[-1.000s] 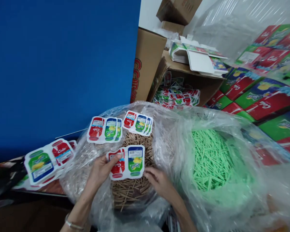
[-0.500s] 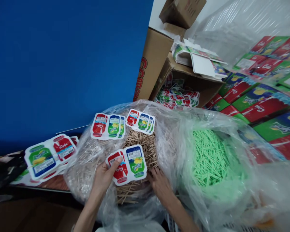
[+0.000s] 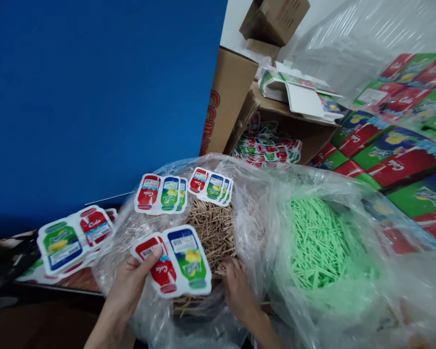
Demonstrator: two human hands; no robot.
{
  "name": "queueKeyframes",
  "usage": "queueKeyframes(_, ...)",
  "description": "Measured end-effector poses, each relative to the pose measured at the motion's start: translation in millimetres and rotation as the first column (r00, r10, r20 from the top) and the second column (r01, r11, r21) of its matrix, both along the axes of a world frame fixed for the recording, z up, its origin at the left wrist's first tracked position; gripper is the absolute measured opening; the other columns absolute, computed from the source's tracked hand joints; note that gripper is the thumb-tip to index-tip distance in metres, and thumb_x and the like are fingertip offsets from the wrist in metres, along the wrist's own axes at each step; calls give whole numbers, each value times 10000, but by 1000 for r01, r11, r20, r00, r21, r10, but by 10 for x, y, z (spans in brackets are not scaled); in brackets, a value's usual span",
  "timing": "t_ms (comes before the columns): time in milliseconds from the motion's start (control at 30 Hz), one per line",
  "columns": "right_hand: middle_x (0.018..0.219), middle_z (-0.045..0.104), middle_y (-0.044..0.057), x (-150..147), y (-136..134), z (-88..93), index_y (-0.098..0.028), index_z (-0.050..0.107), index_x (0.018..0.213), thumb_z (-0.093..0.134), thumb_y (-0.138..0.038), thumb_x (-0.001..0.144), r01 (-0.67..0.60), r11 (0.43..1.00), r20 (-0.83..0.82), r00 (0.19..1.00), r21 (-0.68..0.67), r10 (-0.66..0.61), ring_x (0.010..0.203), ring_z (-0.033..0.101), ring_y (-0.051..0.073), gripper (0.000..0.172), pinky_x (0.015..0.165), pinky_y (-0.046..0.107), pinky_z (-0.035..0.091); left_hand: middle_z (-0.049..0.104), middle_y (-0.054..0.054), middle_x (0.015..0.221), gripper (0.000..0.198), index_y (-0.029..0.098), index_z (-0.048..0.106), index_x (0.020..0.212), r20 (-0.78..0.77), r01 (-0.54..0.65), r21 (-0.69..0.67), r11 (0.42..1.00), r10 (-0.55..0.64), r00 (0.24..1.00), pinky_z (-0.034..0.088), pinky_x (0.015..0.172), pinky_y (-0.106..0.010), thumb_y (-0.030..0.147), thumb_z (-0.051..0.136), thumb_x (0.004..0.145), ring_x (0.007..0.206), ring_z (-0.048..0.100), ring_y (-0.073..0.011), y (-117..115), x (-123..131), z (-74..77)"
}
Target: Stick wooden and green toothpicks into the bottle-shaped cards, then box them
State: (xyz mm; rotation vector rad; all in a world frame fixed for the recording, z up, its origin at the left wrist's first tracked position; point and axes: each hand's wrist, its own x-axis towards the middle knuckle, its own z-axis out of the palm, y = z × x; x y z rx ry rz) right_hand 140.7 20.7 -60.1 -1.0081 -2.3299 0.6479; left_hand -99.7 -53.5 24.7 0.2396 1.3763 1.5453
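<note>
My left hand (image 3: 131,278) pinches a flat card (image 3: 174,261) shaped like two jars, one red marked Cola and one green and blue marked Sprite. It is held above a clear plastic bag (image 3: 119,242) of thin brown sticks (image 3: 214,228). My right hand (image 3: 236,283) is at the near right side of the brown sticks, its fingers curled closed on some of them; the fingertips are partly hidden. Two small overlapping groups of similar cards, a left group (image 3: 162,194) and a right group (image 3: 210,186), lie on the far part of the bag and sticks.
More jar-shaped cards (image 3: 70,240) lie at the left. A bag of green sticks (image 3: 318,242) stands right of the brown ones. Behind are an open carton (image 3: 254,104) of cards, stacked printed boxes (image 3: 399,160) under plastic, and a large blue panel (image 3: 101,92).
My left hand has moved left and nearer with the card, which looks larger. My right hand has shifted slightly, and its fingers have drawn together at the brown sticks.
</note>
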Motion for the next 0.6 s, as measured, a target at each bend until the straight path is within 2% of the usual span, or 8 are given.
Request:
queueKeyframes(67, 885, 634, 63, -69, 26, 110, -191, 519, 972, 270, -163, 945, 42, 995, -84, 995, -95, -50, 828, 592, 179, 253, 730, 310, 474, 726, -31, 560, 315, 148, 732, 645, -44, 207, -28, 978, -208, 977, 538, 572, -277, 449, 794, 575, 526, 665, -198, -55, -25, 6)
queueKeyframes(100, 851, 638, 50, -109, 50, 163, -193, 524, 953, 246, -203, 964, 55, 984, -136, 988, -170, -78, 789, 603, 163, 279, 709, 285, 482, 718, -32, 556, 319, 141, 722, 635, -74, 347, -46, 937, -350, 934, 525, 560, -263, 457, 768, 613, 523, 653, -187, -69, -18, 2)
queueKeyframes(167, 814, 657, 42, -193, 115, 247, -193, 554, 902, 253, -298, 974, 51, 922, -254, 954, -385, -159, 777, 627, 158, 327, 721, 276, 491, 705, -33, 591, 326, 129, 707, 662, -166, 608, -90, 789, -614, 772, 488, 542, -225, 452, 696, 706, 550, 631, -162, -60, 45, -29)
queueKeyframes(233, 816, 681, 47, -265, 190, 291, -190, 576, 872, 308, -393, 950, 16, 815, -344, 902, -579, -262, 784, 647, 178, 344, 731, 297, 501, 673, -24, 612, 336, 121, 694, 707, -273, 767, -163, 621, -775, 570, 449, 506, -193, 442, 621, 774, 551, 594, -137, -5, 172, -80)
queueKeyframes(300, 844, 695, 55, -319, 258, 305, -189, 578, 887, 339, -427, 927, 8, 777, -367, 879, -629, -306, 805, 653, 191, 339, 748, 314, 501, 637, -8, 601, 332, 122, 691, 745, -357, 824, -262, 502, -844, 401, 413, 458, -173, 419, 558, 814, 513, 551, -116, 74, 331, -129)
queueKeyframes(433, 845, 686, 52, -372, 344, 327, -194, 550, 904, 323, -346, 927, 32, 860, -329, 916, -509, -228, 868, 641, 178, 275, 846, 308, 461, 655, 2, 652, 253, 163, 722, 778, -460, 833, -383, 398, -865, 201, 403, 476, -160, 340, 543, 809, 540, 552, -111, 220, 594, -150)
queueKeyframes(500, 807, 679, 49, -382, 372, 351, -190, 529, 929, 295, -277, 933, 41, 894, -281, 942, -445, -183, 816, 648, 166, 249, 806, 284, 476, 654, 17, 627, 219, 184, 733, 787, -450, 833, -413, 368, -878, 164, 391, 461, -159, 312, 555, 790, 527, 548, -112, 263, 660, -135)
queueKeyframes(600, 849, 690, 73, -384, 405, 370, -172, 509, 1018, 283, -165, 916, 18, 927, -131, 989, -374, -72, 825, 662, 173, 248, 763, 270, 489, 616, 40, 545, 207, 194, 739, 784, -391, 825, -443, 351, -904, 175, 364, 419, -171, 280, 552, 772, 456, 515, -107, 298, 692, -132)
